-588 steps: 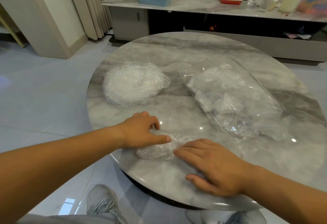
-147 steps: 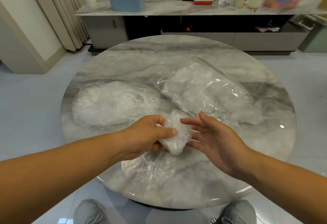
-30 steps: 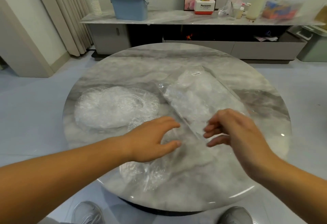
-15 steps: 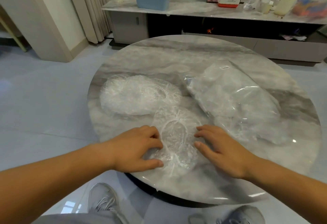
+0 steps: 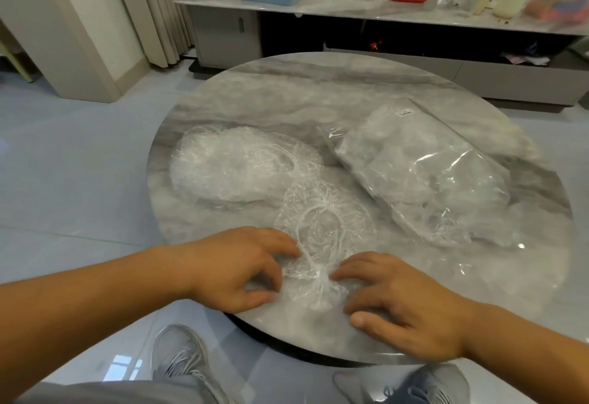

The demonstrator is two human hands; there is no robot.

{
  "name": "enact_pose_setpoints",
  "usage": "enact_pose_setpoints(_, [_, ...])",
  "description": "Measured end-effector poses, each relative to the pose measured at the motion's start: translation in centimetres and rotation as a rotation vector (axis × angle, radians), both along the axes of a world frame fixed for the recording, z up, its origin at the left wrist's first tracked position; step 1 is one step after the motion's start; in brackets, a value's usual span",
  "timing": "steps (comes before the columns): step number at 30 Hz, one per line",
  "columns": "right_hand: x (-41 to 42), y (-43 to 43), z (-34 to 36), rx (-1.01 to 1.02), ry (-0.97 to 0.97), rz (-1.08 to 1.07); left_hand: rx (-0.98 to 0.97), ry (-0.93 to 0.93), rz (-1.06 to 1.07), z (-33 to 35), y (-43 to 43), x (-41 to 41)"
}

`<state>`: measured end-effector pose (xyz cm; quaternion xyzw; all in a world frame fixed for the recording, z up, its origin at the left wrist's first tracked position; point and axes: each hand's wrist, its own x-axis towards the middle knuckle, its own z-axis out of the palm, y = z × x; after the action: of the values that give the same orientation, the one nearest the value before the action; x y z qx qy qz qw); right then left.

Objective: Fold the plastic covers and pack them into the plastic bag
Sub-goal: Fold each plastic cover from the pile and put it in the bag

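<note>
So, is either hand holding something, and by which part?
The right hand presses the near end of the plastic cover; the left hand touches that end with curled fingers, but a grip cannot be told.
</note>
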<state>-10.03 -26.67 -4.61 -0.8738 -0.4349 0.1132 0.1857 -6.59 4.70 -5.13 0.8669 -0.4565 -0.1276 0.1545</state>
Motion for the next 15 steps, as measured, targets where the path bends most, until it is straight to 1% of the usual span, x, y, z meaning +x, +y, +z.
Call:
enact_pose_setpoints(2, [0.3,-0.1,-0.5,-0.023,-0.026,0.004,0.017,-0.004,-0.013,-0.1,-0.2,-0.2])
enact_pose_setpoints(5, [0.9,-0.2,-0.9,0.011,-0.010,-0.031,0.044,0.047,0.025,0.3,-0.4,-0.2])
enact_pose_setpoints(7, [1.1,-0.2,-0.9,0.116,0.102,-0.156,0.010,0.132,0.103,0.6,-0.4,-0.2])
enact_pose_setpoints(9, [1.1,-0.2,-0.4,0.288,0.321,-0.360,-0.091,0.269,0.266,0.7,-0.6,-0.1])
enact_pose_setpoints(11, [1.3,0.0,0.0,0.428,0.496,-0.536,-0.220,0.402,0.442,0.7,-0.9,0.0])
enact_pose_setpoints(13, [1.6,0.6,0.3,0.494,0.578,-0.626,-0.306,0.459,0.566,0.6,-1.6,0.3])
enact_pose_setpoints(15, [2.0,1.0,0.0,0.443,0.593,-0.647,-0.316,0.476,0.657,0.4,-2.4,0.7])
